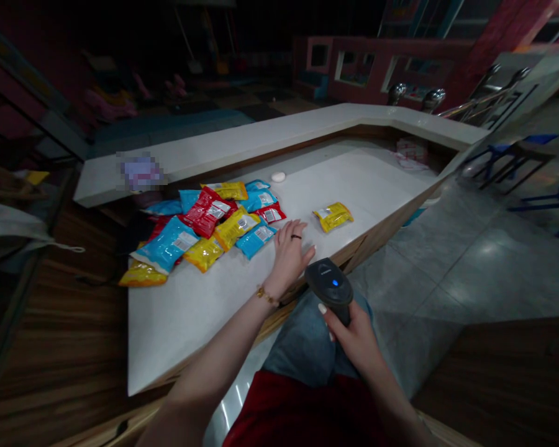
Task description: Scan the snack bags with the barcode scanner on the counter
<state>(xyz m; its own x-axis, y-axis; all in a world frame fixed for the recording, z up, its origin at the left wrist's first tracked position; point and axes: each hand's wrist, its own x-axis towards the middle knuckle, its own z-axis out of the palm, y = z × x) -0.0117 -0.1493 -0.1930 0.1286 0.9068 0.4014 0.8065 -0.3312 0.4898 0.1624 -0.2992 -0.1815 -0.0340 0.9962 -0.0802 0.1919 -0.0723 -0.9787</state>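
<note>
My right hand (354,338) is wrapped round the grip of a black barcode scanner (330,282) with a blue light on top, held in front of my lap. My left hand (289,254), with a ring and a bracelet, hovers over or rests on the counter, its fingers stretched out and nothing in them. Just left of its fingertips lies a blue snack packet (256,239), at the edge of a heap of blue, red and yellow packets (207,214). To the right, a single yellow packet (334,216) lies apart from the heap.
The white counter (177,329) has a raised ledge (242,139) along its far side. A small white oval object (278,177) sits behind the packets. Papers (410,154) lie at the far right end. Blue stools (517,152) stand on the tiled floor to the right.
</note>
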